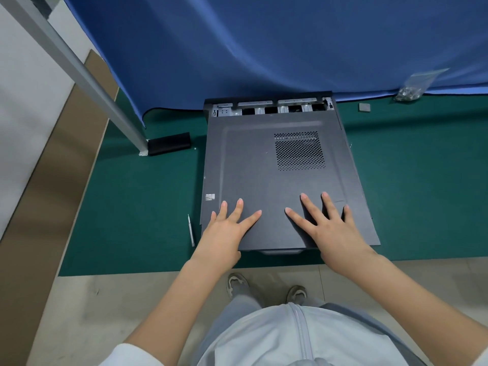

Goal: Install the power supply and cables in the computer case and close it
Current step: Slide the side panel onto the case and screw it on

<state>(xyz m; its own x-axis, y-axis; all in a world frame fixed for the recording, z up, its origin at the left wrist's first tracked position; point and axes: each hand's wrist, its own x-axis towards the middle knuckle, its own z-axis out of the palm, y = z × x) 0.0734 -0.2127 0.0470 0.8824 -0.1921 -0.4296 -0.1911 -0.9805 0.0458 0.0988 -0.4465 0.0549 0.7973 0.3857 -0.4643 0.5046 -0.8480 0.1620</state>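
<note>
Head view: I see the computer case (280,165) lying on its side on the green mat (148,196), its far end against the blue curtain (264,48). The side panel (264,180) lies on top of the case, and a strip of the interior bays shows past its far edge, so the panel does not cover the case fully. My left hand (224,231) presses flat on the panel's near-left corner, fingers straight and spread. My right hand (330,228) presses flat on the near-right part, fingers likewise spread; neither hand grips anything. Left of the case, near its near corner, lies a slim metal tool (191,230), possibly a screwdriver. Right of the case's far end sit a small grey block (364,107) and a clear bag of screws (412,88).
</note>
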